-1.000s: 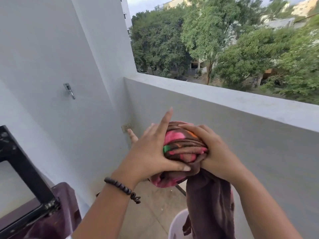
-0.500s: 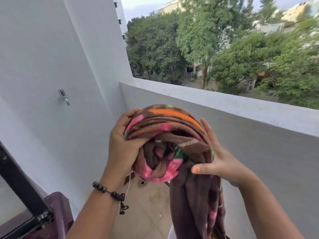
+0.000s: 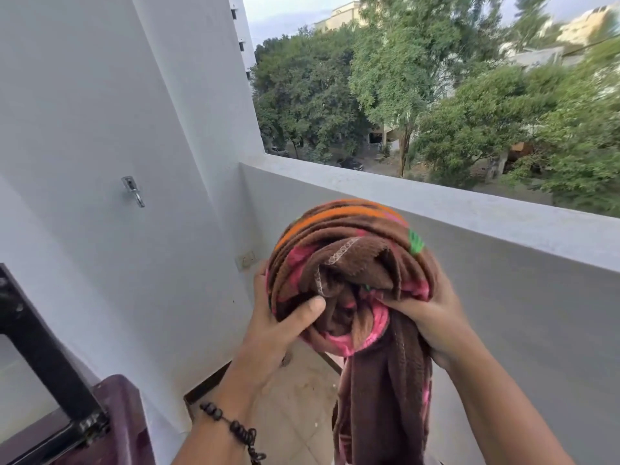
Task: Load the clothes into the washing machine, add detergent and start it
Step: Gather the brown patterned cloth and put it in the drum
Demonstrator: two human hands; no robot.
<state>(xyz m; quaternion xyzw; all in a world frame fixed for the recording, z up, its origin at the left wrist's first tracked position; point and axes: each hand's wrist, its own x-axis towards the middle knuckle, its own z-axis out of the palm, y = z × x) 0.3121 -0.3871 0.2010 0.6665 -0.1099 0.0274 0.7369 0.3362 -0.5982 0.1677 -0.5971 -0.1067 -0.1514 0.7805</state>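
Above the tiled balcony floor [image 3: 295,411], both hands hold a fuzzy brown blanket [image 3: 349,263] with pink, orange and green patches, coiled into a rounded bundle with a loose tail hanging down. Left hand [image 3: 278,327] cups its side, thumb pressed into the folds; right hand [image 3: 432,317] fingers pinch the fleece. A maroon plastic washing machine [image 3: 110,427] corner sits lower left.
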